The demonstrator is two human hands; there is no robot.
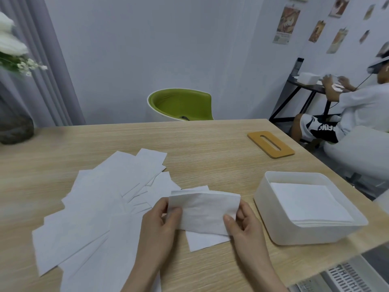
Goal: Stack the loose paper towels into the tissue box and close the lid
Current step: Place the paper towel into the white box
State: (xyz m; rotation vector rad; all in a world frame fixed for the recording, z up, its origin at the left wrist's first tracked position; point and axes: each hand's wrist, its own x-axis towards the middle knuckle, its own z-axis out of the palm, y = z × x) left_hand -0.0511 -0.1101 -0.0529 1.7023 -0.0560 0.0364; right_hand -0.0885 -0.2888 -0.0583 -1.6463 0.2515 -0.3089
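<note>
Some towels stacked flat inside the white tissue box (273, 209) already. Many loose paper towels (94, 209) still spread on the table (210, 144). 1 folded towel (203, 211) pinched by left hand (156, 224) and right hand (244, 224), just beside the box. Wooden lid (271, 144) lying far off, not yet on.

Both hands (204, 220) pinch one paper towel (203, 210); tissue box (277, 232) beside, lid (270, 144) off.

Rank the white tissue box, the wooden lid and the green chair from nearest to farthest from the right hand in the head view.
From the right hand:
1. White tissue box, just to its right.
2. Wooden lid, farther back on the table's right side.
3. Green chair, beyond the table's far edge.
</note>
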